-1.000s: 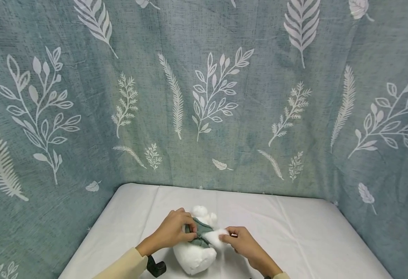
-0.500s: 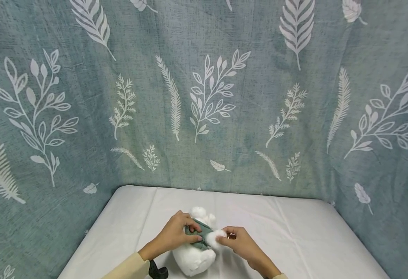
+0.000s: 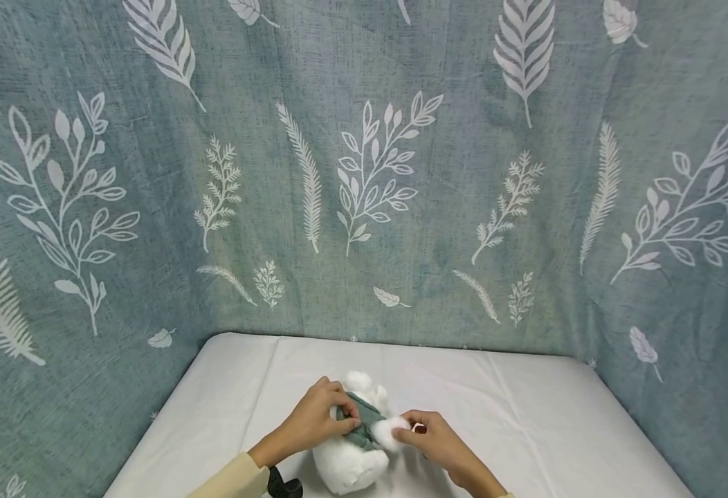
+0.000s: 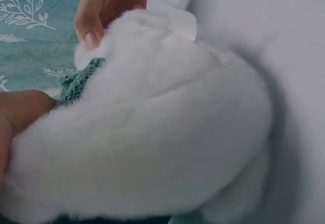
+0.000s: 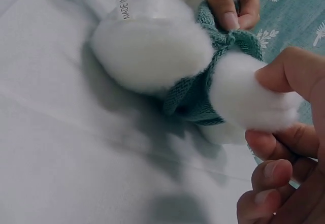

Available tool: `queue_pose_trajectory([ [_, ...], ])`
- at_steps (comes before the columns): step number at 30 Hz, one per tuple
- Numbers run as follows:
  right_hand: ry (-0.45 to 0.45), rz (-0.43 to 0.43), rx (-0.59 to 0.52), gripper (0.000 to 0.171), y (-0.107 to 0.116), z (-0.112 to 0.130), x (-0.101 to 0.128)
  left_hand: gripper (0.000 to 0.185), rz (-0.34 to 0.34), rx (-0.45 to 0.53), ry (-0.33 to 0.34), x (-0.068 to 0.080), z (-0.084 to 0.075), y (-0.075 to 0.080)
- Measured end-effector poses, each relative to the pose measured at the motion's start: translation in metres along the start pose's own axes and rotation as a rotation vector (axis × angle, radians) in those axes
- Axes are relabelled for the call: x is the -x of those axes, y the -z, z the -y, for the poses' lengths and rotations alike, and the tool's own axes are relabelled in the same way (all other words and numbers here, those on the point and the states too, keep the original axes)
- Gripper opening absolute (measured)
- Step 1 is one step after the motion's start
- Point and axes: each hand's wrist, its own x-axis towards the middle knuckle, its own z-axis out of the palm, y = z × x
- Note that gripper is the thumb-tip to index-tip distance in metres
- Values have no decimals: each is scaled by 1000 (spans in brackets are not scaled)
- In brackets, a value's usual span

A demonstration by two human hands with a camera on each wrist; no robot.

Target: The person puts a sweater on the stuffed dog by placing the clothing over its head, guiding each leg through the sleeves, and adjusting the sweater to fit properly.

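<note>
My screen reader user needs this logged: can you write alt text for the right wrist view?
A right hand pinches a fluffy white limb of a white plush toy wearing a green knitted garment, while the left hand grips the knit's edge. The toy lies on a white sheet; a sewn-in label shows near the top.

Pale yellow long sleeve (image 3: 227, 481), bare hands, blk wrist cam (image 3: 284, 486)

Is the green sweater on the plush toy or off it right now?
On. The sweater wraps the toy, one limb poking out of it; left hand pinches the knit, right hand grips the limb.
</note>
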Motion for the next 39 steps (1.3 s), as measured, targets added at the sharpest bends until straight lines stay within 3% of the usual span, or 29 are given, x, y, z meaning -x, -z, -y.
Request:
queue_pose_trajectory([
  [4, 15, 1, 27, 32, 1, 2, 4, 3, -20, 73, 28, 2, -4, -1],
  [10, 32, -1, 53, 31, 3, 3, 10, 27, 9, 134, 59, 6, -8, -1],
  [22, 66, 0, 117, 28, 11, -6, 17, 36, 75, 231, 77, 13, -9, 2],
  [32, 54, 31, 89, 34, 27, -8, 22, 25, 50, 209, 78, 14, -1, 2],
  [39, 109, -53, 45, 35, 28, -2, 24, 25, 61, 138, 73, 15, 3, -1],
])
